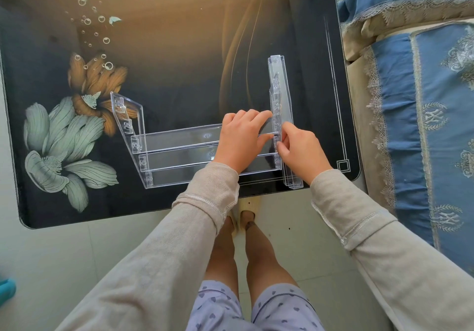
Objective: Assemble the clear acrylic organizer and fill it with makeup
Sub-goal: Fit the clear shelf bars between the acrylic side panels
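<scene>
A clear acrylic organizer [179, 151] lies on the dark glass table near its front edge. Its left side panel [127, 125] stands tilted, with three long clear shelves running right from it. The right side panel [279, 115] stands upright at the shelves' right ends. My left hand [239, 138] presses down on the top shelf close to that panel, fingers curled over the shelf edge. My right hand [298, 148] pinches the right side panel from outside, at the level of the upper shelf. No makeup is in view.
The table [179, 35] has a printed flower pattern at the left and a rounded front edge. A sofa with blue and beige lace covers [415, 100] runs along the right side of the table. A pale tiled floor and my legs lie below.
</scene>
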`<state>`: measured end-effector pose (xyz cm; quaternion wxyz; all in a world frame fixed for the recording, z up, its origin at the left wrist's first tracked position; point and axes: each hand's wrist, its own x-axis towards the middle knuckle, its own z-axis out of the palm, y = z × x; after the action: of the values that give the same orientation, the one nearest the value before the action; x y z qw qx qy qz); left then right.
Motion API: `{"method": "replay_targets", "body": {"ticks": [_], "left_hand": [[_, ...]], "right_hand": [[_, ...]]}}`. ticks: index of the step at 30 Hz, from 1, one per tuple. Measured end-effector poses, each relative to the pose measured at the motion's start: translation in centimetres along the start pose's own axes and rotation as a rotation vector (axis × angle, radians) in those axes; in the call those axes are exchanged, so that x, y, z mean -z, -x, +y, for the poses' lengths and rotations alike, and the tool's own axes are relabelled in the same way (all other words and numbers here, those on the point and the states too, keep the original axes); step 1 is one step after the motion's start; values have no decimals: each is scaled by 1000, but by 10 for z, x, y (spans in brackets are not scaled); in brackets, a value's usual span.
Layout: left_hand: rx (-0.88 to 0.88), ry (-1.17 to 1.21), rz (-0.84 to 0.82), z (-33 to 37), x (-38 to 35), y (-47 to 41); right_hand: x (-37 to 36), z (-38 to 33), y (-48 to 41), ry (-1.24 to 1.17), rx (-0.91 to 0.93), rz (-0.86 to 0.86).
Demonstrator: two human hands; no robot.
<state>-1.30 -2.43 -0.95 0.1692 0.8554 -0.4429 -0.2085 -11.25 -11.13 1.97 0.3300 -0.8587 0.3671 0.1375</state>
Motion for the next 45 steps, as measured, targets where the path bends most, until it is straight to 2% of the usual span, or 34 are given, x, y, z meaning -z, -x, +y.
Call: {"method": "replay_targets", "body": {"ticks": [24, 38, 45], "left_hand": [[10, 17, 28, 6, 2, 5], [5, 55, -13, 4, 3, 6], [51, 65, 50, 10, -2, 10]], "right_hand": [[2, 4, 0, -23, 13, -7], [2, 4, 1, -25, 28, -15], [4, 4, 0, 30, 32, -14]]}}
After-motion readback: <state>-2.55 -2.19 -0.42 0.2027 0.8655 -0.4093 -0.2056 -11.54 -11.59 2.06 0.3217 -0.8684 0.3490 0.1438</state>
